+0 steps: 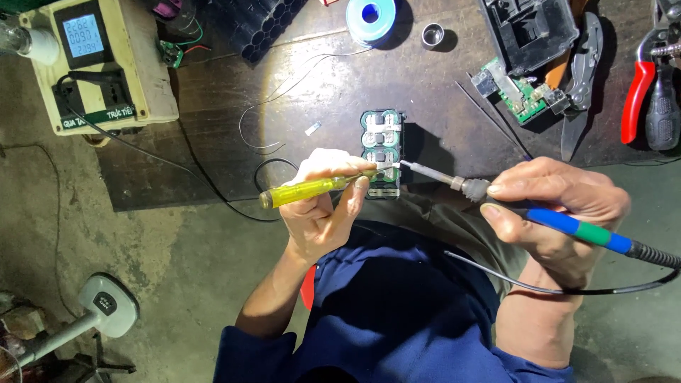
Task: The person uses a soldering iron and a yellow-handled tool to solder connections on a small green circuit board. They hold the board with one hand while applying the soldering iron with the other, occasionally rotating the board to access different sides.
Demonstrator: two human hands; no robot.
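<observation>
Battery pack [381, 152] on table [340, 92] | left hand [323, 206] grips yellow screwdriver [312, 188], pinning tab | right hand [560, 213] clasps soldering iron [496, 198], tip at joint

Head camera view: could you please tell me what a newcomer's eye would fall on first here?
Lit at the middle of the dark bench is a green battery pack. The left hand holds a yellow-handled screwdriver to it, while the right hand brings a blue-handled soldering iron to the same spot. Red-handled pliers lie at the far right.
</observation>
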